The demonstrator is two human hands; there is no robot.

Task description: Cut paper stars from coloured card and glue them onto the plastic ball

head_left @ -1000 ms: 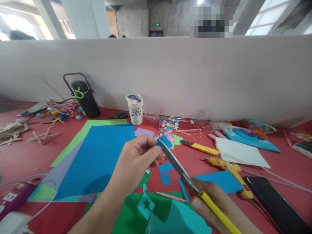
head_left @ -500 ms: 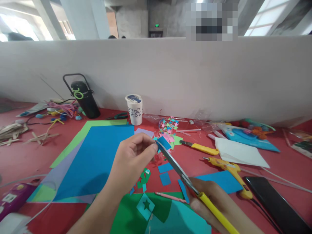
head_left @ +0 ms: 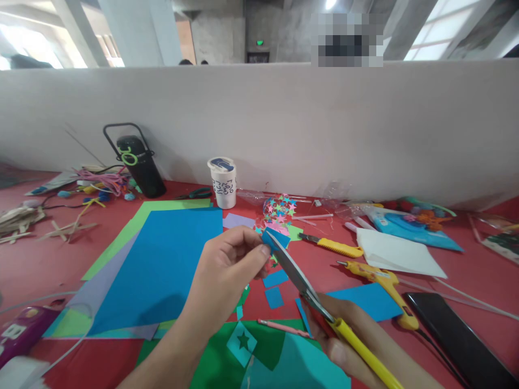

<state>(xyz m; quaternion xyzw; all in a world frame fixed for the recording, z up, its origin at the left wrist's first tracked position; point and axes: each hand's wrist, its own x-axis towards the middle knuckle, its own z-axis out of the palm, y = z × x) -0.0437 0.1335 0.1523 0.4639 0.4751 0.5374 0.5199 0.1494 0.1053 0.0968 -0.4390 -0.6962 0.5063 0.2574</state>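
My left hand (head_left: 225, 275) pinches a small folded blue paper piece (head_left: 276, 239) between thumb and fingers, held above the red table. My right hand (head_left: 357, 346) grips yellow-handled scissors (head_left: 308, 289); their blades point up and left and meet the blue piece at its lower edge. Below the hands lie blue paper scraps (head_left: 274, 286), a green sheet (head_left: 211, 362) and a teal square with a star cut-out (head_left: 242, 341).
A large blue sheet (head_left: 162, 265) lies on the left over green and lilac sheets. A white cup (head_left: 222, 182) and black bottle (head_left: 140, 165) stand by the grey partition. At right are a yellow utility knife (head_left: 338, 247), yellow glue gun (head_left: 381, 281), white paper (head_left: 395, 253) and black phone (head_left: 458, 337).
The scissor blades have shifted slightly against the blue piece, and my left hand has turned it a little. Both hands stay in about the same place.
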